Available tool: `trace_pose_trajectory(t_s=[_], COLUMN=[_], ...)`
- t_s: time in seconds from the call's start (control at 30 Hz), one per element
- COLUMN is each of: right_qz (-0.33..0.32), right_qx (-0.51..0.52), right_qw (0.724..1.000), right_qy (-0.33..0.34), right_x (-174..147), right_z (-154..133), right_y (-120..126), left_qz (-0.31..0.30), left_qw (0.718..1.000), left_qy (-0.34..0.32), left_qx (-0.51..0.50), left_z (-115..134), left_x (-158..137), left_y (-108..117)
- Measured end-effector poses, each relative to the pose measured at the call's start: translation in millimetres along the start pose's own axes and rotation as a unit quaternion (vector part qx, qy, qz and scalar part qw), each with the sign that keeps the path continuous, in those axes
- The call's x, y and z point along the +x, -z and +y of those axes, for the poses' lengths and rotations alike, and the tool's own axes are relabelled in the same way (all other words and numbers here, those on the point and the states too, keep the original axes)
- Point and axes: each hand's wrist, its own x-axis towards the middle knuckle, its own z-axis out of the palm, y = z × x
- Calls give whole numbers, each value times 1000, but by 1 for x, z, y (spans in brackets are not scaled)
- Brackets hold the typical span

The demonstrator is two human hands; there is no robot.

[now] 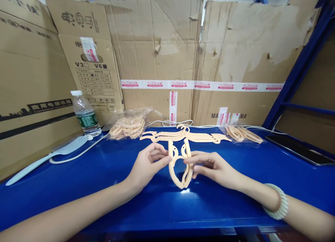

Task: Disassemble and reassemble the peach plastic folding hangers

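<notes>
A cream plastic folding hanger [171, 170] stands upright between my hands over the blue table, its two arms folded up into a narrow U with the joint at the bottom. My left hand [148, 165] pinches its left arm between thumb and fingers. On the other side, my right hand [213, 167] grips the right arm, fingertips on its edge. Just behind lie several unfolded cream hangers [167, 135] in a row, hooks pointing away from me.
Left of the hangers is a clear bag of cream pieces [128, 125]; another bag [243, 134] lies right. A water bottle [85, 116], pale hairbrush [65, 149], white cable [78, 156] and dark tablet-like device [300, 149] rest on the blue table [157, 210]. Cardboard [157, 60] walls the back.
</notes>
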Motion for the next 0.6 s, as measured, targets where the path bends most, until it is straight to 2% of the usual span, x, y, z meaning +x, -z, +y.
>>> trace_pose_trajectory(t_s=[0.1,0.2,0.4,0.6], right_qz=[1,-11,25,-28], right_qx=[-20,-24,-60,-50], right_qw=[1000,1000,998,998], right_qy=[4,-4,7,-11], right_x=[-1,-3,-3,-2], right_z=[-1,-3,-9,-14], right_y=[0,0,1,-2], left_qz=[-46,-90,-34,-64], left_qw=[998,994,997,993], left_qy=[-31,-22,-47,-50], left_qx=[38,54,53,83], left_z=[1,1,-2,-5], left_x=[-6,-9,-3,-3], left_y=[-3,-4,-2,-4])
